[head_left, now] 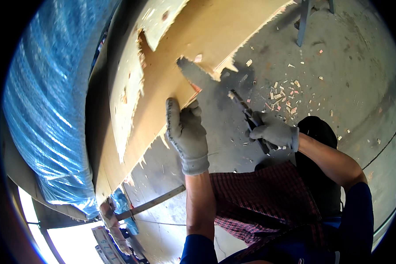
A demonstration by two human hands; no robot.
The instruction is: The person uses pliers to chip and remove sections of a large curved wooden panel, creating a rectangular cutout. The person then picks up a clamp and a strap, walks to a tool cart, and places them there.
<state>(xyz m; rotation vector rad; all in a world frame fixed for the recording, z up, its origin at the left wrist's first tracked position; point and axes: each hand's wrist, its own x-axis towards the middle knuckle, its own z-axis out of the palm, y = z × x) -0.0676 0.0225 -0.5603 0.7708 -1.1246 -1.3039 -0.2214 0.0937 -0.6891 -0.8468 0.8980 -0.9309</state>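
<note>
- One grey concrete floor (pixel 361 88) spreads across the centre and right of the frame.
- One broad, thin tan plywood sheet (pixel 163 86), its edges torn and splintered and its side deeply notched, runs from the top centre to the lower left.
- One mass of crinkled, translucent blue plastic sheeting (pixel 53 97) fills the upper left.
- One dark red and black checked cloth (pixel 264 193) covers the person's lap, lower centre, between two dark blue sleeves (pixel 361 215).
- The left hand (pixel 189 136), in a grey work glove, is at the centre, closed on the sheet's edge: thumb straight against the face, fingers curled in at the edge.
- The right hand (pixel 275 132), in a matching glove, is right of centre, fingers wrapped around one long, narrow black hand tool (pixel 244 105) whose tip points up and left, apart from the wood.
- Two blue-grey legs (pixel 303 22) stand at the upper right.
- One flat, straight bar (pixel 154 202) slants at the lower left.
- One pale panel (pixel 103 244), lower left, bears a few dark characters.
- Dozens of small pale and reddish wood chips (pixel 276 96), too many to count exactly, litter the upper right.
</note>
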